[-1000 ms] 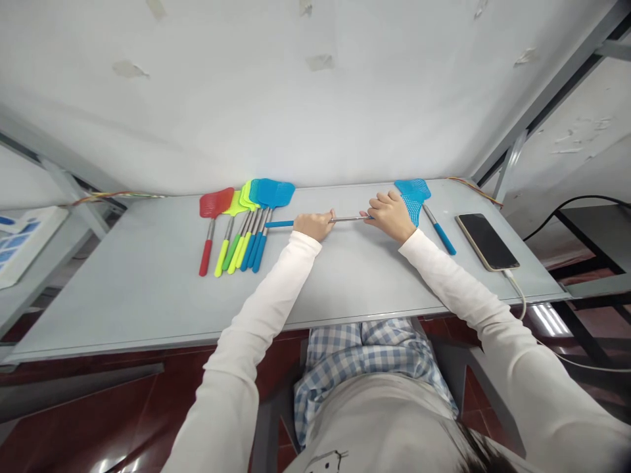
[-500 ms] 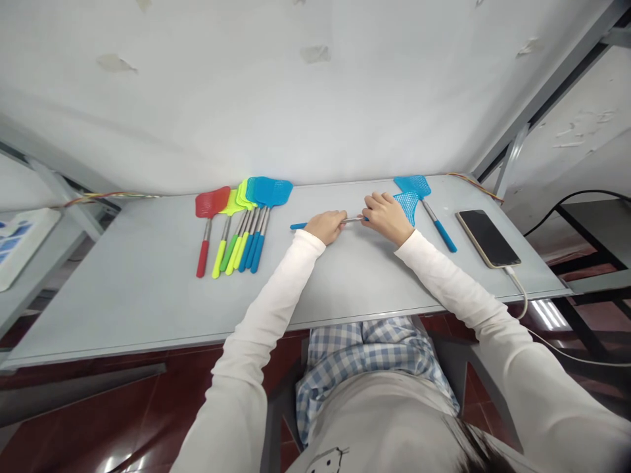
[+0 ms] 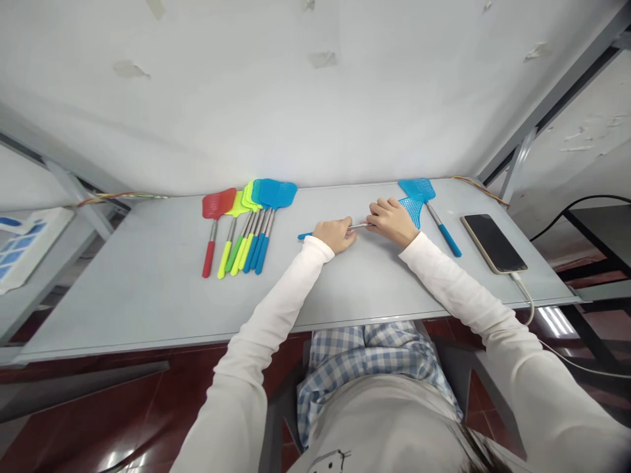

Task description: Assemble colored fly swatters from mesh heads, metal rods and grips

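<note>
Both hands hold one blue fly swatter [image 3: 413,209] level above the grey table. My left hand [image 3: 335,234] is closed round its handle side, with the blue grip end sticking out to the left. My right hand [image 3: 392,221] is closed on the other side, close to the mesh head. A short length of metal rod shows between the two hands. Just right of my right hand lies another blue fly swatter [image 3: 447,238], its head partly behind the held one. To the left, a red fly swatter [image 3: 219,205] lies beside several overlapping yellow, green and blue fly swatters [image 3: 277,194].
A phone [image 3: 494,243] with a white cable plugged in lies at the right of the table [image 3: 162,282]. Wires run along the back corners against the white wall. At far left, a white and blue object [image 3: 32,246] rests on another surface.
The view has shifted slightly, so everything sits a little further right. My hands have come closer together along the swatter, and less of the rod and blue grip shows.
</note>
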The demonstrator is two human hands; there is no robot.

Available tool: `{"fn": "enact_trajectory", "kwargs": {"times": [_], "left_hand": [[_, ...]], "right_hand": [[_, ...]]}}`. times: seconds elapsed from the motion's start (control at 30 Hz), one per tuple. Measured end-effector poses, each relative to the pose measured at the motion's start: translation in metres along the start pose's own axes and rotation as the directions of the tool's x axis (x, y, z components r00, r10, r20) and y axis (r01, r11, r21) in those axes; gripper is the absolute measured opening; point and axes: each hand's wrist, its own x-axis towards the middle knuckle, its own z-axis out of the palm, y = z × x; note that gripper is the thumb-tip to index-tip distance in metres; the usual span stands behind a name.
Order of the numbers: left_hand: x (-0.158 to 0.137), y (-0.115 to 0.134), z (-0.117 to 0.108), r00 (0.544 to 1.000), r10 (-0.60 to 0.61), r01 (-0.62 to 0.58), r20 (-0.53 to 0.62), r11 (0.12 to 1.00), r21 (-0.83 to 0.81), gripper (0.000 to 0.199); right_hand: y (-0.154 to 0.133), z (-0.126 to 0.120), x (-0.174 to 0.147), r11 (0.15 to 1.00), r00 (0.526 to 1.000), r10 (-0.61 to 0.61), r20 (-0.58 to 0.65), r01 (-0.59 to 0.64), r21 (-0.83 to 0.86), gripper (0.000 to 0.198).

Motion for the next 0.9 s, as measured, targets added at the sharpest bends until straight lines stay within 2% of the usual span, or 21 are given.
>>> {"fn": "enact_trajectory", "kwargs": {"times": [0.13,0.27,0.37,0.47,0.57,0.67,0.73,0.8,0.9], "left_hand": [[-0.003,0.007,-0.001,0.998,0.051,-0.052,-0.034,0.997,-0.051,0.034],[-0.003,0.002,-0.003,0.999,0.031,-0.031,0.039,0.999,0.014,0.032],[0.003,-0.001,-0.005,0.996,-0.013,0.009,0.084,0.999,0.043,0.035],[0.009,-0.006,-0.005,0.997,-0.022,0.019,0.071,0.999,0.045,0.037],[0.011,-0.021,-0.008,0.998,-0.063,0.061,0.029,0.997,0.054,0.035],[0.007,-0.046,-0.015,0.985,-0.168,0.171,-0.039,0.982,0.080,0.033],[0.005,-0.059,-0.019,0.974,-0.211,0.218,-0.080,0.971,0.095,0.033],[0.004,-0.061,-0.021,0.967,-0.234,0.244,-0.106,0.965,0.094,0.033],[0.004,-0.046,-0.018,0.969,-0.208,0.218,-0.133,0.974,0.065,0.031]], "right_hand": [[-0.002,0.004,-0.002,0.997,0.996,-0.083,-0.023,0.083,-0.006,0.026],[-0.006,0.011,-0.006,0.994,0.990,-0.110,-0.090,0.110,-0.008,0.034],[-0.009,0.013,-0.005,0.998,0.991,-0.064,-0.118,0.066,0.009,0.033],[-0.005,0.010,-0.005,0.999,0.993,-0.017,-0.118,0.021,0.032,0.037],[0.017,0.007,-0.010,0.996,0.991,0.079,-0.105,-0.074,0.043,0.039],[0.044,0.007,-0.018,0.970,0.962,0.243,-0.124,-0.239,0.050,0.032],[0.051,0.009,-0.019,0.958,0.947,0.287,-0.145,-0.283,0.047,0.028],[0.043,0.011,-0.014,0.962,0.951,0.274,-0.142,-0.272,0.031,0.030],[0.014,0.012,-0.002,0.978,0.976,0.209,-0.058,-0.209,0.003,0.035]]}}
